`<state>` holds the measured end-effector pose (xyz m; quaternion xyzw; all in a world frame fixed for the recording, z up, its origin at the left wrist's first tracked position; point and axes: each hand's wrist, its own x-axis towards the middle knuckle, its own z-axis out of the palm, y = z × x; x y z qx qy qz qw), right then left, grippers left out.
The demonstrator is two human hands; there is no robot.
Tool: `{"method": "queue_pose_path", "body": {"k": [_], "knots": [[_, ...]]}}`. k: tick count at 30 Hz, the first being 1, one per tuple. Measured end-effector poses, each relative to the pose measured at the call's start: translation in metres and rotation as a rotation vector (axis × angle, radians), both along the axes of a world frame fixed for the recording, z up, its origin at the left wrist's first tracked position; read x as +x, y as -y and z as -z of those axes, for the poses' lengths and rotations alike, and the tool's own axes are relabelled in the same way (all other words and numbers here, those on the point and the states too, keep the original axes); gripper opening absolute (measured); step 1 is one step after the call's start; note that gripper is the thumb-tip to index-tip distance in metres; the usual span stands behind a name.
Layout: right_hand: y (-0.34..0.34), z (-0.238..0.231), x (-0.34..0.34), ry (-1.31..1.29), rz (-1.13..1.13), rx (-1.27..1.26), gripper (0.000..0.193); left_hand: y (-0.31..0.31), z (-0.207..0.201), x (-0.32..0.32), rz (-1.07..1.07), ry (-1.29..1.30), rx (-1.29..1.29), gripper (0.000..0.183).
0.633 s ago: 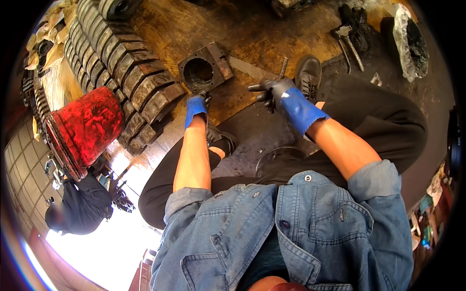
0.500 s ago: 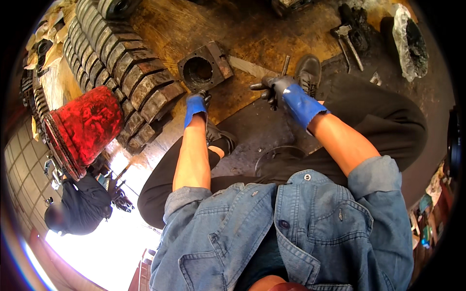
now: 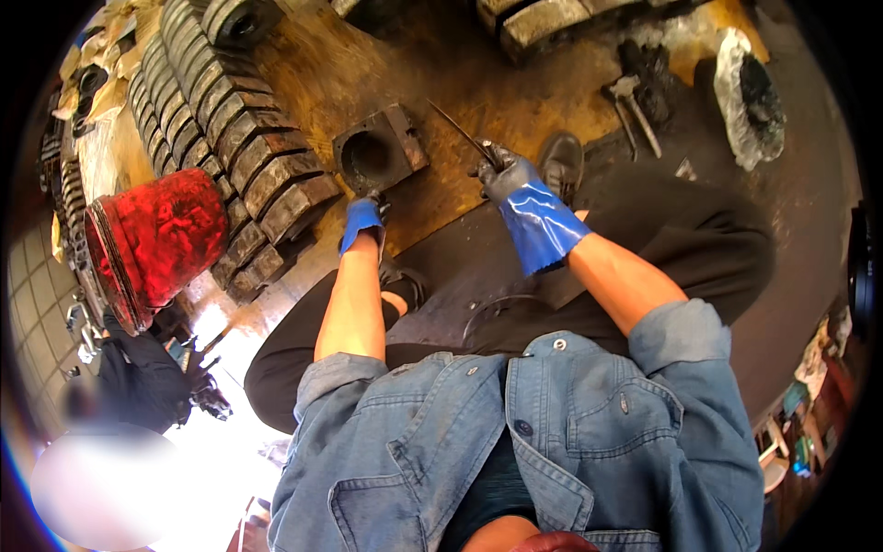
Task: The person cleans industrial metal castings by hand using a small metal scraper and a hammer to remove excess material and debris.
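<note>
Bottom of the frame is just the denim jacket (image 3: 552,432) and dark trousers (image 3: 644,239), person squatting over the work. Moving up, the right hand (image 3: 515,184) in its blue glove is closed tight around the handle of a thin blade (image 3: 460,133), a bit right of centre. The blade's long axis runs up and to the left from the fist, tip aimed toward the top middle. Left hand (image 3: 363,216), also gloved, is down at the lower edge of the block (image 3: 377,156), a square metal thing with a round bore; can't tell if those fingers are actually gripping or just resting on it. So the block lies left of the blade hand, close, and the left hand is the nearer one. Further out, upper left, a curved row of ribbed castings (image 3: 239,138) and a red drum (image 3: 156,239). Hammers (image 3: 630,106) upper right.
</note>
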<state>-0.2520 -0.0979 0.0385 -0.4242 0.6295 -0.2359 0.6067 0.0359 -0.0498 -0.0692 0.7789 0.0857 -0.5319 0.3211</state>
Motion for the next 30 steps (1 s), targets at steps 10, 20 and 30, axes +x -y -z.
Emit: {"method": "queue_pose_path", "body": {"k": [10,20,30], "knots": [[0.136,-0.143,-0.142,0.756,0.277,-0.23,0.038,0.004,0.024,-0.009,1.407,0.497,0.138,0.036],[0.101,-0.19,-0.331,0.3,0.689,-0.212,0.028,-0.008,0.066,0.036,0.171,0.034,-0.002,0.017],[-0.005,0.039,-0.326,0.799,1.09,0.265,0.043,-0.016,0.027,0.032,0.164,0.084,0.065,0.023]]}}
